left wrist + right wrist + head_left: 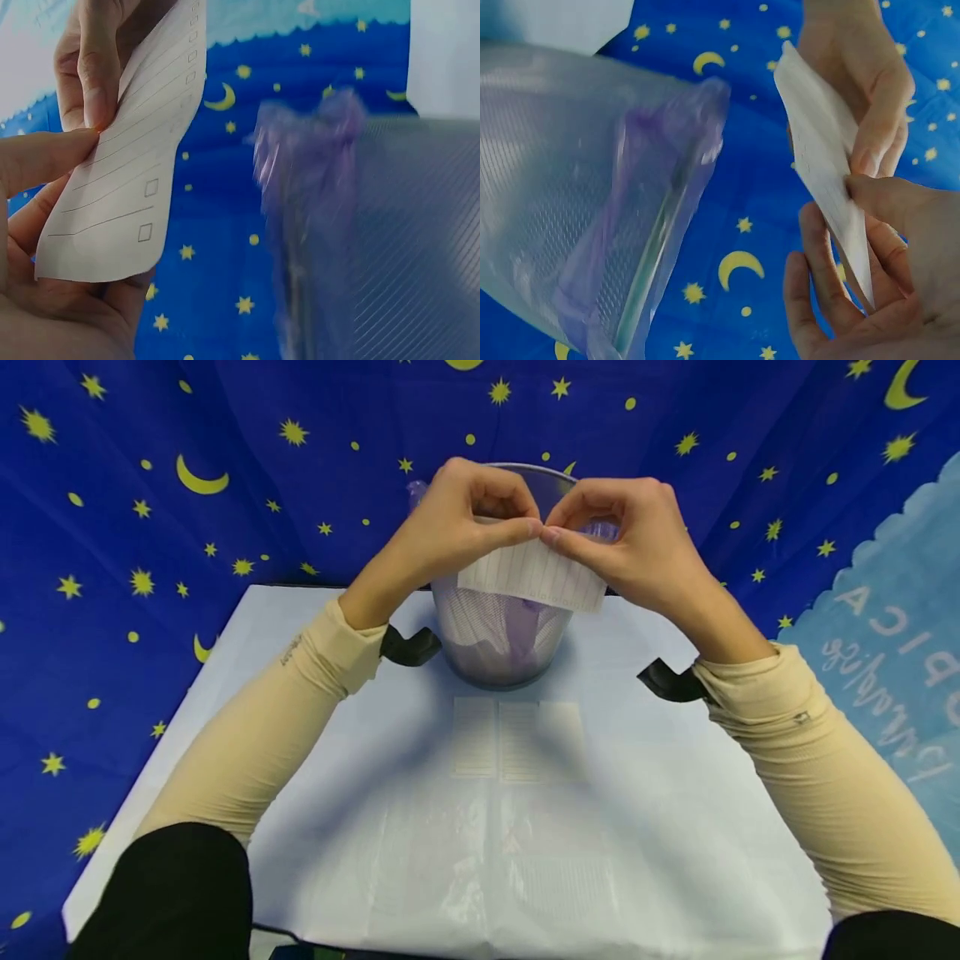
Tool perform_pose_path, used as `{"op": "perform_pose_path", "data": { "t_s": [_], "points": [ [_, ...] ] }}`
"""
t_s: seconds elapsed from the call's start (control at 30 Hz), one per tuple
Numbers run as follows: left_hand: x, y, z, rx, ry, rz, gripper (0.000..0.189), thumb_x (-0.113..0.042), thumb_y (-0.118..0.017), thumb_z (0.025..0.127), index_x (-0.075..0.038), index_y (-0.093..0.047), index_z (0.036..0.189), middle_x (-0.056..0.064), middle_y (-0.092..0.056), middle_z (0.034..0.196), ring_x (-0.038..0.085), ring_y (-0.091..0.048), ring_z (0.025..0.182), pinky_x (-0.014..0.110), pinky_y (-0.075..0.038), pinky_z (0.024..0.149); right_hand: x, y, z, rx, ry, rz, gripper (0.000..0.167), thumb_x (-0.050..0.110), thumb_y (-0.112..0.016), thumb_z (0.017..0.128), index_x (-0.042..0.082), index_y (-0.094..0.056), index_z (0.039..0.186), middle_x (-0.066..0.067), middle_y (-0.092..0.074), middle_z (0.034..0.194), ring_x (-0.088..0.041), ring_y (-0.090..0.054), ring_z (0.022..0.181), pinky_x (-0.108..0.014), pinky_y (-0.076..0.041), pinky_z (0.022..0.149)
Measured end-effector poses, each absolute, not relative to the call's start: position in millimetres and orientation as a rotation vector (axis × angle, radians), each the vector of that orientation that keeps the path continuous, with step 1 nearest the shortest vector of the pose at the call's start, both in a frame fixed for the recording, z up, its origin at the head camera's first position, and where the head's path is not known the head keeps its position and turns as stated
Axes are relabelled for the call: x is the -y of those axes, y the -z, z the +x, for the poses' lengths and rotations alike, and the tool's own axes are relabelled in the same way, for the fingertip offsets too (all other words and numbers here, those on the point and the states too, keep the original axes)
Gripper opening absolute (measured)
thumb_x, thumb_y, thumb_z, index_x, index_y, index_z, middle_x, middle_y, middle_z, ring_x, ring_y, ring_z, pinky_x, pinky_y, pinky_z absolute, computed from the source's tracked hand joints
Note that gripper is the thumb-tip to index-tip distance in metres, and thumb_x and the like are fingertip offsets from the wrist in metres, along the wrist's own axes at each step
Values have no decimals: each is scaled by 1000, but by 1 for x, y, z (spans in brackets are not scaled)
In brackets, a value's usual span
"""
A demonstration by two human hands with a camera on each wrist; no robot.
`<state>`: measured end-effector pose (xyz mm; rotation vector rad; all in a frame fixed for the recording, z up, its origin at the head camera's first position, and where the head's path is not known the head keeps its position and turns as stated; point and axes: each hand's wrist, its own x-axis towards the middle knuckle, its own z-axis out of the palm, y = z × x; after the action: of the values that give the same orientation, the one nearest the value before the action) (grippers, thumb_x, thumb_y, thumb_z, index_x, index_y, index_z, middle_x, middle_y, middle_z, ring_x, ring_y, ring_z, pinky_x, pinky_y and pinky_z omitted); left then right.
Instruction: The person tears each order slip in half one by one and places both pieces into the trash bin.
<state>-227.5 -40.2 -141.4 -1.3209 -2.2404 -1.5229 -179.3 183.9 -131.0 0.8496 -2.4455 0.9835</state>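
Both hands hold a white lined checklist sheet (532, 578) in front of a mesh wastebasket. My left hand (459, 518) pinches the sheet's upper edge near the middle between thumb and fingers. Right beside it, my right hand (637, 539) pinches the same edge, and the fingertips nearly meet. Ruled lines and small check boxes show on the sheet (124, 187) in the left wrist view. Seen from the right wrist, the sheet (829, 165) stands edge-on and looks untorn where visible. The mesh wastebasket (468, 627) carries a translucent purple bag (522, 635) as its liner.
Pale lined papers (474, 739) lie side by side on the white table (675, 827), in front of the wastebasket. A blue star-and-moon cloth (247, 527) hangs behind. Black straps (411, 647) stick out from the cuffs. At the right is a light blue lettered panel (892, 635).
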Motion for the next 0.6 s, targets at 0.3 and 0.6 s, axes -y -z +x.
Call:
{"op": "perform_pose_path", "data": {
  "t_s": [0.3,0.6],
  "points": [
    [37,129,-265,2319,1461,-1195,11,-6,-72,99,0,-78,92,6,-74,87,17,-64,75,26,-50,77,-183,121,-223,2477,-843,782,23,33,-74,101,12,-82,101,-1,-79,94,1,-66,88,-19,-52,87],
    [34,128,-294,2376,1534,-1126,12,-7,-73,99,0,-79,91,4,-73,84,17,-64,74,27,-49,79,-183,124,-254,2512,-865,699,27,39,-75,99,13,-83,104,-1,-80,101,-7,-72,102,-21,-54,90]
  ]
}}
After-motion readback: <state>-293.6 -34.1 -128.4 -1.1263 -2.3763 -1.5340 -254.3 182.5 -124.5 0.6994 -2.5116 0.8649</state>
